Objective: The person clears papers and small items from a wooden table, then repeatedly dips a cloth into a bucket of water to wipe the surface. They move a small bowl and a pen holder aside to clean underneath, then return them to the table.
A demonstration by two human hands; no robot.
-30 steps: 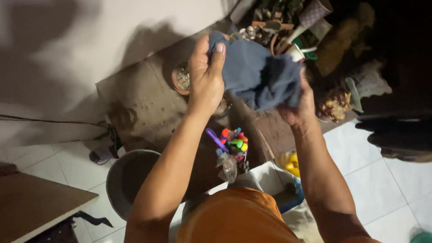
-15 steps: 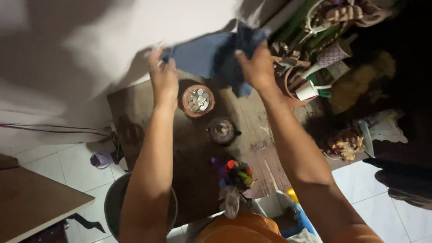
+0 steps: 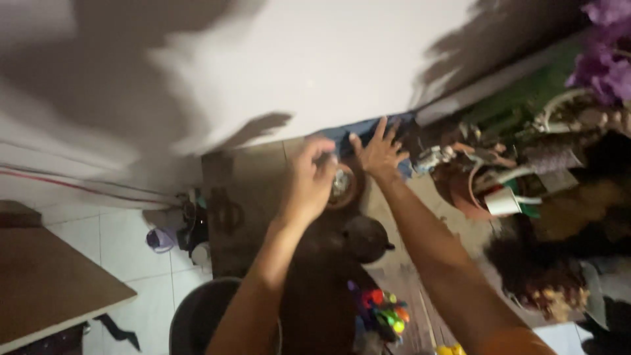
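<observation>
A blue cloth (image 3: 355, 130) lies flat on the far end of a dark wooden tabletop (image 3: 250, 197), against the white wall. My right hand (image 3: 379, 152) is spread, palm down, on the cloth with fingers apart. My left hand (image 3: 311, 179) is curled around the near side of a round clay bowl of coins (image 3: 343, 186), just left of the right hand; the image is blurred, so the grip is unclear. A small dark teapot (image 3: 365, 238) sits nearer to me, between my forearms.
Cluttered pots, a white cup (image 3: 503, 201) and purple flowers (image 3: 608, 62) fill the right side. A bundle of colourful toys (image 3: 382, 310) hangs at the table's near edge. A grey bucket (image 3: 197, 319) stands on the tiled floor, a wooden table corner (image 3: 52, 283) at left.
The view tilted up toward the wall. Both hands carried the blue cloth away from me and laid it at the table's back edge; the left hand let go and dropped to the coin bowl.
</observation>
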